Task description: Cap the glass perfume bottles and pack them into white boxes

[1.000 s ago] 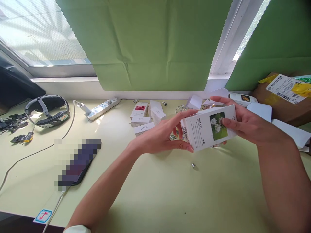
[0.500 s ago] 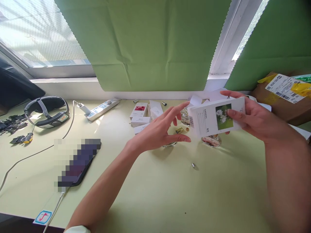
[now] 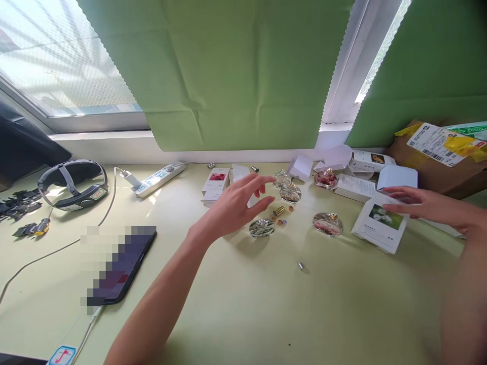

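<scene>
We cannot see the far side of the right hand's (image 3: 422, 203) grip: its thumb lies on the front of the white rectangular paper carton with a white-flower photograph (image 3: 380, 227), but the fingers are partly concealed, so we cannot tell whether they clamp it. The carton's upper corner is covered by this hand, and its small print is illegible. The brown cardboard box with yellow tape (image 3: 422, 166), beyond the right grip, is cut off by the frame edge. The left hand (image 3: 240, 203) partly covers the white carton with a red-flower photograph (image 3: 215, 185), beyond and left of its grip. The left grip is wide and holds nothing.

We count five oval glass bottles with faceted bodies (image 3: 262, 229): one just below the left grip, two beyond its fingertips, two left of the right grip. We count one gold metal cylinder (image 3: 279, 211) just right of the left thumb, and three short silver metal cylinders (image 3: 301, 266): two beyond the left grip, one nearer us and to its right.

Compared with half a second ago, the flower carton is lower and farther right, tilted beside the other white cartons (image 3: 355, 188). The bottles it covered are now exposed; the left hand remains spread.
</scene>
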`<action>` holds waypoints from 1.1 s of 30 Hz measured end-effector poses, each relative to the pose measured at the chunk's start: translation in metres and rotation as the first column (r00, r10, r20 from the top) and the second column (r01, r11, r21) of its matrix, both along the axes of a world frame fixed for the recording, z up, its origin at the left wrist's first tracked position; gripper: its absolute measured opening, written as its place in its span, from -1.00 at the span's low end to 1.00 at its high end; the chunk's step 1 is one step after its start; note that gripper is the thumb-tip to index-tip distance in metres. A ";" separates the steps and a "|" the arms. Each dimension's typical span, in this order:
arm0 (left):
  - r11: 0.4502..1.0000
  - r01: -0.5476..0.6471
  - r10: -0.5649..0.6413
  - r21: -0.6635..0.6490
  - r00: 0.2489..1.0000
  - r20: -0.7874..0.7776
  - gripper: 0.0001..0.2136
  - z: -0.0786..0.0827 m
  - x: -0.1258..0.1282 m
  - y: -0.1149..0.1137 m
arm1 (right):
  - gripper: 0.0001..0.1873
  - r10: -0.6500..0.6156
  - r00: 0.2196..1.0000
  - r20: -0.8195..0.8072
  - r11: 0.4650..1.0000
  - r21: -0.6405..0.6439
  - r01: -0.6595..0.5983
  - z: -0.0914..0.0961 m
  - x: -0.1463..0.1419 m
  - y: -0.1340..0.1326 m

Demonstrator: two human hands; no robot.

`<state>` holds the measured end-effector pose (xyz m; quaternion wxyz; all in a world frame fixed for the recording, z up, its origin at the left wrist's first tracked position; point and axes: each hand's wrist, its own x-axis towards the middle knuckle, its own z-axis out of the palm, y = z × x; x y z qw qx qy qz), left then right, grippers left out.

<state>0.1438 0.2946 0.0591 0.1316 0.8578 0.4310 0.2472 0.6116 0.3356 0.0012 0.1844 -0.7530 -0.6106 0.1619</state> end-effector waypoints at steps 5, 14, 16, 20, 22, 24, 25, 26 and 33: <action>0.997 -0.043 0.044 0.056 0.999 -0.011 -0.72 0.001 -0.005 0.005 | -0.44 0.038 0.991 -0.131 0.999 0.025 -0.035 0.019 -0.033 0.003; 0.987 -0.146 0.144 0.066 0.989 0.032 -0.73 0.004 -0.014 0.006 | -0.55 0.333 0.917 -0.219 0.942 0.042 -0.332 0.045 -0.121 -0.008; 0.984 -0.171 0.170 0.042 0.985 0.015 -0.71 0.006 -0.011 0.015 | -0.58 0.335 0.912 -0.236 0.942 0.068 -0.328 0.048 -0.121 -0.010; 0.994 -0.103 0.095 -0.047 0.985 -0.145 -0.67 0.010 0.009 0.067 | -0.58 0.327 0.912 -0.246 0.944 0.118 -0.307 0.048 -0.113 -0.010; 0.985 -0.101 0.053 -0.143 0.950 -0.307 -0.64 0.008 0.023 0.104 | -0.56 0.328 0.911 -0.250 0.944 0.132 -0.304 0.048 -0.110 -0.010; 0.970 -0.101 0.009 -0.222 0.924 -0.382 -0.60 0.002 0.036 0.138 | -0.54 0.337 0.907 -0.251 0.939 0.159 -0.305 0.049 -0.108 -0.012; 0.961 -0.098 -0.016 -0.257 0.912 -0.410 -0.57 -0.002 0.041 0.152 | -0.54 0.341 0.905 -0.254 0.936 0.176 -0.304 0.051 -0.107 -0.014; 0.954 -0.096 -0.038 -0.284 0.901 -0.432 -0.53 -0.007 0.046 0.164 | -0.55 0.345 0.901 -0.261 0.934 0.188 -0.303 0.052 -0.106 -0.016; 0.945 -0.063 -0.103 -0.321 0.875 -0.473 -0.50 -0.038 0.064 0.193 | -0.59 0.381 0.848 -0.369 0.922 0.224 -0.316 0.062 -0.102 -0.026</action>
